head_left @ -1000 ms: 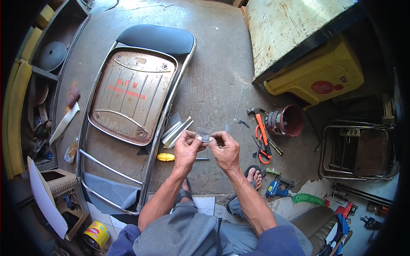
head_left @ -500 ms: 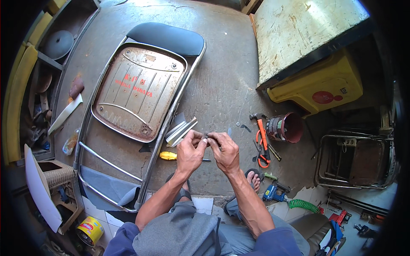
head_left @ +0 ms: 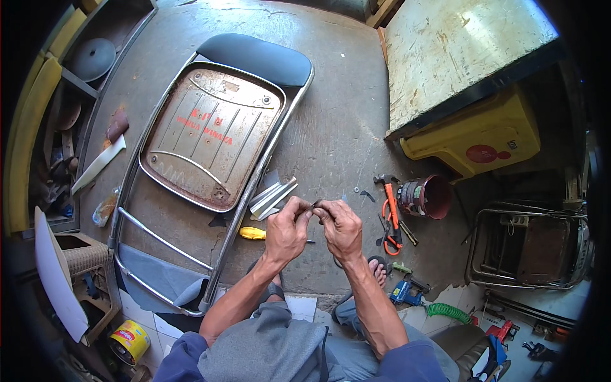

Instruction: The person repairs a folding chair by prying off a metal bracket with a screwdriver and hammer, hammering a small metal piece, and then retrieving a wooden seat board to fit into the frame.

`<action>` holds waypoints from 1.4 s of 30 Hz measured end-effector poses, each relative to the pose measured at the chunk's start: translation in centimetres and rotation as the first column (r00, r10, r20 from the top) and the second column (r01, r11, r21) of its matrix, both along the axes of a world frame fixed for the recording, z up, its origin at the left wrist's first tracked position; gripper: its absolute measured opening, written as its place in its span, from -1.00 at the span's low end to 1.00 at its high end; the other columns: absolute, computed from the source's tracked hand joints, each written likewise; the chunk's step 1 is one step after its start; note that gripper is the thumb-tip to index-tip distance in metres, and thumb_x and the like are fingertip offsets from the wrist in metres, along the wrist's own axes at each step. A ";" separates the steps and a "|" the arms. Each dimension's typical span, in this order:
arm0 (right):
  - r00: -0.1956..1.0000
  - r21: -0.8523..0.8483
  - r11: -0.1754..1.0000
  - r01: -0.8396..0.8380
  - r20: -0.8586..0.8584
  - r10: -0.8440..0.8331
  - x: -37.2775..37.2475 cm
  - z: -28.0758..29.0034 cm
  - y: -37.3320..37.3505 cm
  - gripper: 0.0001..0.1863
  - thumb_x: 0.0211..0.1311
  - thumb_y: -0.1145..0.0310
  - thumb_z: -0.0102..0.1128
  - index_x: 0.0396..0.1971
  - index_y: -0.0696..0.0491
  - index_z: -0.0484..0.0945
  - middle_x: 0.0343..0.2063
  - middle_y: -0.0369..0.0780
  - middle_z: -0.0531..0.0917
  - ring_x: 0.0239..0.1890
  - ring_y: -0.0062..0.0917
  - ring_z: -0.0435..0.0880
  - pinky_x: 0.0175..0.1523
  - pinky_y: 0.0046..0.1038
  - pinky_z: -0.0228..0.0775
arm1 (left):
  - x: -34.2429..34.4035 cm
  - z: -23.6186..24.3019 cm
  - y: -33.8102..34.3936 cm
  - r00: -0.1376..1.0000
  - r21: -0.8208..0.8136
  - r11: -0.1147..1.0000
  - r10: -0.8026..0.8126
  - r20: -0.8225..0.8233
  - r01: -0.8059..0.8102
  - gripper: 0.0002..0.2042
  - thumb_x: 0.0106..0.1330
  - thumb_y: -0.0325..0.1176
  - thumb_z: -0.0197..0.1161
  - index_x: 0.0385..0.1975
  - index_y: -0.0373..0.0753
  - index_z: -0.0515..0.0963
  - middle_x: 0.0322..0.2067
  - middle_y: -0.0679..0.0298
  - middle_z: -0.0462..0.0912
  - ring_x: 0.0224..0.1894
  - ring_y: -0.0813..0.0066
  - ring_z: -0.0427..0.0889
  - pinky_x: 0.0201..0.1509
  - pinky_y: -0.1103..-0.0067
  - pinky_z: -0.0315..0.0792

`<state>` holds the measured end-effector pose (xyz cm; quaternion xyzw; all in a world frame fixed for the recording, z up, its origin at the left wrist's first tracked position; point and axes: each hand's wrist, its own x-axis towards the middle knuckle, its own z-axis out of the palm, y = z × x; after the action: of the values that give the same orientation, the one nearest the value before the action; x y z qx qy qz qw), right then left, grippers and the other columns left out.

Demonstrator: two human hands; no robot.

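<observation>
A small, thin, dark piece was between the two hands, held above the grey concrete floor; most of it was hidden, so its material could not be told. It looked light enough for fingertip handling, and its thinness suggested that it could bend or slip under uneven pressure; its opposite ends seemed the best places to take hold.

The left hand pinched one end between thumb and curled index finger, and the right hand appeared to pinch the other, each grip pressed together with the thumbs close to each other. Both bare forearms slanted inward from below, backs of the hands up, wrists nearly straight. Near the left hand lay some long, pale, folded strips and a yellow-handled screwdriver, beside a chrome-framed folding chair with a rusty metal seat.
</observation>
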<state>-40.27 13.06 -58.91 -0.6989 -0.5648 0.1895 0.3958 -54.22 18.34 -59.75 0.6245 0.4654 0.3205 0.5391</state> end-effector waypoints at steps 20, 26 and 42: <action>0.992 0.082 0.990 0.115 -0.066 -0.110 0.1 0.1 -1.1 -0.85 0.23 0.56 0.33 -0.20 0.11 0.65 -0.33 -0.16 0.71 -0.30 -0.36 0.73 -0.21 -0.40 0.56 | 1.0 0.7 -1.6 0.967 -0.340 0.940 0.073 0.244 0.015 -0.86 0.37 -0.48 0.23 -0.18 -0.42 0.52 -0.31 0.04 0.77 -0.21 0.45 0.76 -0.10 0.54 0.63; 0.995 0.076 0.992 0.098 -0.044 -0.095 0.3 0.3 -1.3 -0.83 0.24 0.56 0.33 -0.17 0.11 0.65 -0.30 -0.15 0.71 -0.27 -0.36 0.74 -0.19 -0.41 0.58 | 1.0 1.9 -1.3 0.989 -0.337 0.941 0.024 0.146 0.027 -0.85 0.39 -0.48 0.24 -0.18 -0.43 0.50 -0.28 0.04 0.77 -0.18 0.46 0.76 -0.07 0.54 0.63; 0.985 0.107 0.980 0.168 0.025 -0.172 -0.3 0.1 -1.8 -0.85 0.26 0.54 0.32 -0.17 0.13 0.65 -0.30 -0.14 0.70 -0.29 -0.35 0.73 -0.22 -0.40 0.56 | 1.3 3.4 -1.8 0.997 -0.227 0.974 0.025 0.069 -0.009 -0.83 0.35 -0.46 0.26 -0.17 -0.42 0.52 -0.32 0.00 0.77 -0.20 0.40 0.79 -0.15 0.53 0.62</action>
<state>-40.61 11.27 -58.77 -0.7261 -0.5189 0.1133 0.4367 -52.92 16.56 -56.39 0.5430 0.4847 0.2921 0.6204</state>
